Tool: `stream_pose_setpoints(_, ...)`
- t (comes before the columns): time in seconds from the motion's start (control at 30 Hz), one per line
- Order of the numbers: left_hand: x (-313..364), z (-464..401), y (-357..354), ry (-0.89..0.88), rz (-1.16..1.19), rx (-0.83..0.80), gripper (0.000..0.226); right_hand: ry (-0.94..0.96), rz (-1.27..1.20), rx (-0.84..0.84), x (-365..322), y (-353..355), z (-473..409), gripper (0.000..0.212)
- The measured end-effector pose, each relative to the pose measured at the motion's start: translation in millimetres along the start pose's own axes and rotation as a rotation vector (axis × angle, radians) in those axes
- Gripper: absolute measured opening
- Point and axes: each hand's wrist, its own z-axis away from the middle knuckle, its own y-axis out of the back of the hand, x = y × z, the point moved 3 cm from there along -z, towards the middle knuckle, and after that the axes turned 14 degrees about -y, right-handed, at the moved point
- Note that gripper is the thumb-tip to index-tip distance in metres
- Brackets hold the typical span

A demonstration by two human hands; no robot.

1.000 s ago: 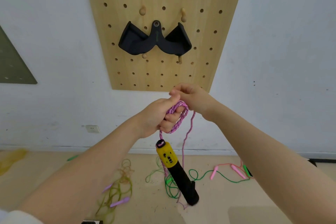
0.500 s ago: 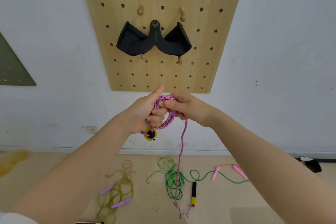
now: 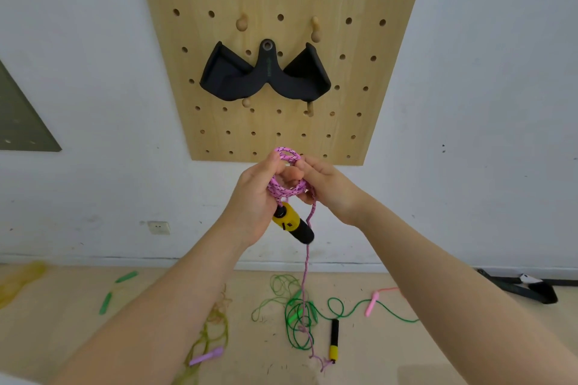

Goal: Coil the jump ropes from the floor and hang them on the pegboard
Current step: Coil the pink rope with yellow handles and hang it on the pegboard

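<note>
The pink jump rope sits in small loops gathered just below the bottom edge of the pegboard, bunched in the left hand, whose grip is closed around the coils. One yellow-and-black handle dangles from that bundle, below the pegboard. The right hand pinches the running strand beside the coils, its grip narrow on the rope. From there the rope's tail drops straight to the floor, ending at the second handle, far below the pegboard.

The main risk, as I judge it, lies where that tail passes through the green rope tangled on the floor under the pegboard: pulling up more slack could snag it and drag green loops along. The coils are small and stacked loosely, so a loosened left grip could let them spring apart. The swinging handle adds weight that could tug loops out. Free pegs sit above the black attachment hung mid-pegboard; a small coil may slip off a short peg.
</note>
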Motion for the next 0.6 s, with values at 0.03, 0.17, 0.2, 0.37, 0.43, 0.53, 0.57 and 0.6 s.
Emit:
stream_pose_setpoints(0.03, -1, 0, 1, -0.005, 0.004, 0.013, 0.043, -0.003, 0.037, -0.006, 1, 1, 0, 0.026)
stream_pose_setpoints(0.17, -4, 3, 3, 0.044, 0.06, 0.01, 0.053, -0.034, 0.222, -0.059, 8, 1, -3, 0.035)
stream_pose_setpoints(0.2, -3, 3, 3, 0.064, 0.08, -0.004, 0.05, -0.059, 0.238, -0.111, 11, 0, -3, 0.037)
stream_pose_setpoints(0.37, 20, -5, 13, 0.048, 0.197, 0.008, 0.033, -0.202, 0.232, -0.021, 30, 20, 0, 0.028)
stream_pose_setpoints(0.43, 26, -8, 17, 0.046, 0.093, -0.005, 0.035, -0.258, 0.608, 0.067, 37, 23, -1, 0.022)
stream_pose_setpoints(0.53, 23, -13, 20, 0.065, -0.136, 0.002, 0.031, -0.383, 1.257, -0.195, 35, -3, 9, 0.033)
stream_pose_setpoints(0.57, 19, -14, 20, 0.069, -0.207, 0.01, 0.028, -0.404, 1.396, -0.268, 28, -13, 14, 0.038)
stream_pose_setpoints(0.6, 16, -16, 20, 0.072, -0.283, 0.012, 0.025, -0.373, 1.515, -0.306, 18, -23, 19, 0.041)
